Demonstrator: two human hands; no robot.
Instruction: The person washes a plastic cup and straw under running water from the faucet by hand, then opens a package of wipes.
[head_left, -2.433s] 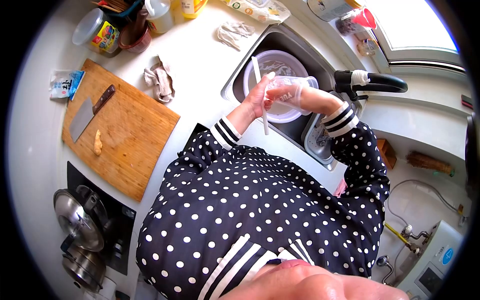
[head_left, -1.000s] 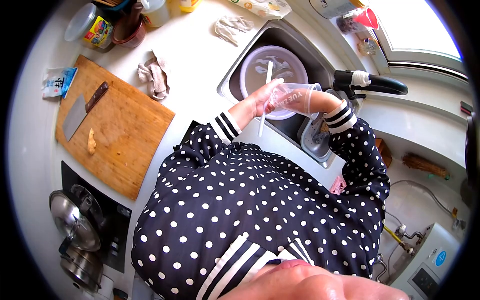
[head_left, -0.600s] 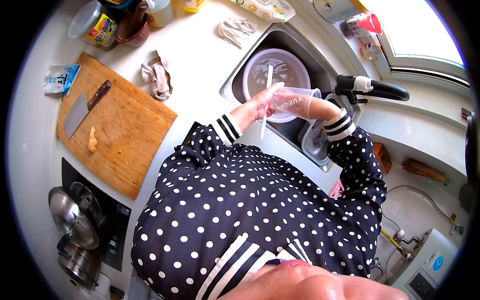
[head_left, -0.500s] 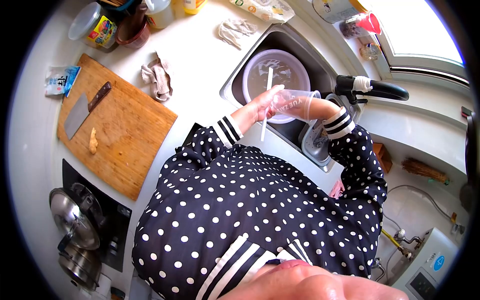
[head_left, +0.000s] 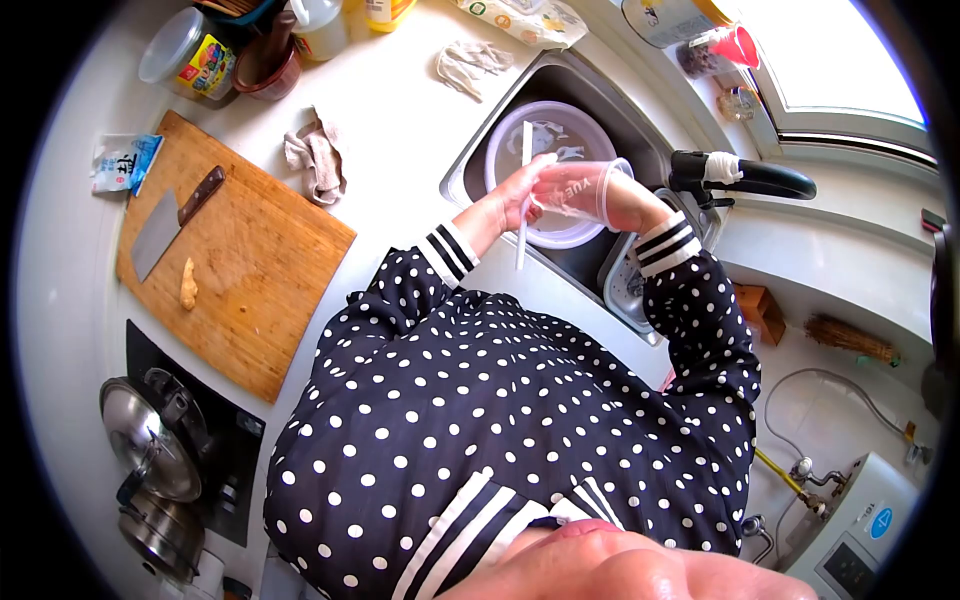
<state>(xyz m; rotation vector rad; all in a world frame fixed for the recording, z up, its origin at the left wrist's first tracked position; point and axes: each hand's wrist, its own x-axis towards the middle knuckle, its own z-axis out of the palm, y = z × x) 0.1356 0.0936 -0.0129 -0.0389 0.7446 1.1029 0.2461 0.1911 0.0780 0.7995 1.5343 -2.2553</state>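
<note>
Over the sink, my left hand [head_left: 512,203] is closed round the base end of a clear plastic cup [head_left: 575,190] with white lettering. A long white straw-like stick [head_left: 527,143] is in that same hand, poking out above and below the fingers. My right hand [head_left: 628,205] is at the cup's mouth; its fingers are behind or inside the cup, and which I cannot tell. Beneath both hands, a lilac basin [head_left: 492,150] stands in the sink [head_left: 462,180] with cloudy water and whitish pieces in it.
A black faucet [head_left: 760,178] reaches in from the right, near a grey drain basket [head_left: 625,285]. On the left lie a cutting board [head_left: 270,290], a cleaver [head_left: 160,235] and a ginger piece [head_left: 188,284]. Cloths [head_left: 318,160], jars [head_left: 195,60] and pots [head_left: 150,450] stand around.
The cup has shifted slightly left and upward with my left hand and the stick. My right hand has drawn back toward the cup's mouth, with its sleeve moving left.
</note>
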